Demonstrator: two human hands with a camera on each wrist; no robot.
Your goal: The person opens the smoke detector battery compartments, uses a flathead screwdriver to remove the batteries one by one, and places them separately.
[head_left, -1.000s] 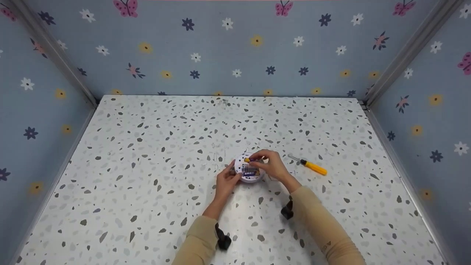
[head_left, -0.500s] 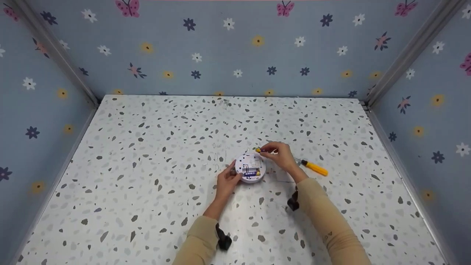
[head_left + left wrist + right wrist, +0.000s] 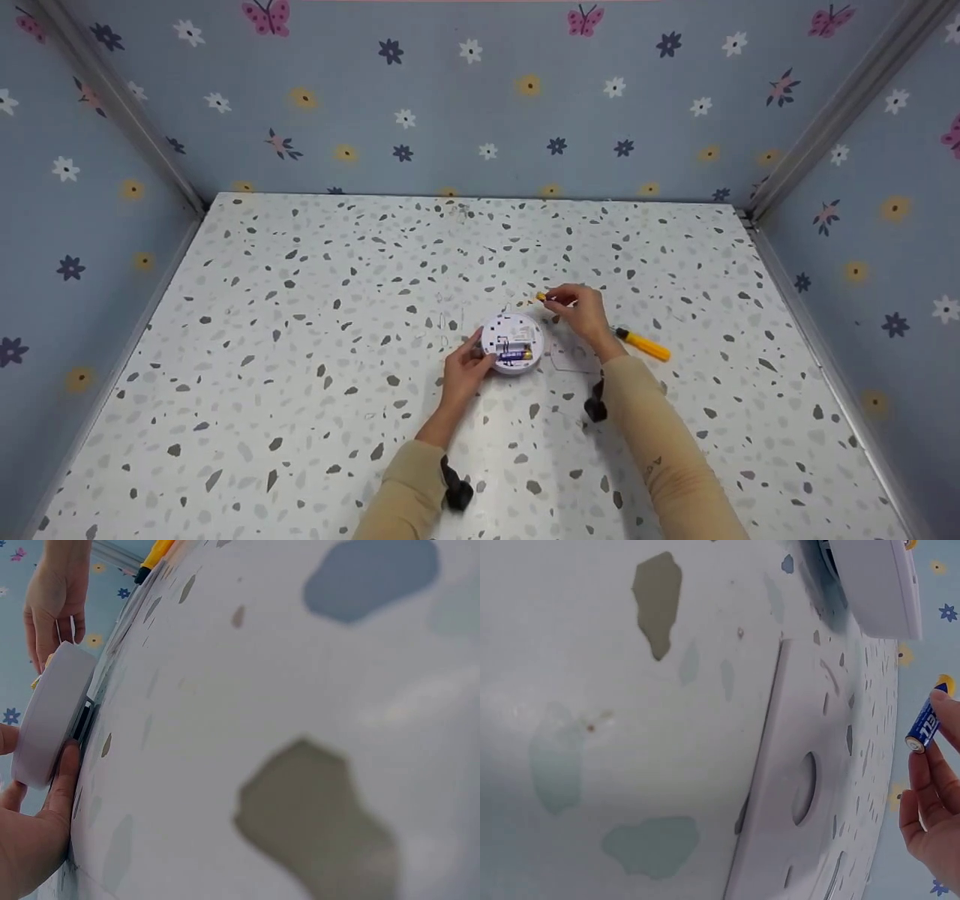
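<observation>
My left hand [image 3: 463, 373] grips the left edge of a round white device [image 3: 501, 330], its thumb on top. One purple-and-gold battery [image 3: 516, 355] lies in the device's open compartment, with a bare slot beside it. Beyond the device's upper right edge, my right hand [image 3: 586, 316] pinches a second battery [image 3: 924, 724], blue with a yellow end, between thumb and fingers above the table. In the left wrist view the device [image 3: 54, 716] appears edge-on, its near side raised off the table by the fingers [image 3: 64, 780].
A screwdriver [image 3: 646, 346] with a yellow handle lies to the right of my right hand, its shaft partly hidden. Under the right forearm is a flat white cover [image 3: 780, 787] with an oval cutout. Patterned walls [image 3: 480, 97] enclose the speckled table [image 3: 300, 360].
My right hand has lifted the second battery away from the device's compartment and moved up and to the right with it. My left hand has stayed on the device.
</observation>
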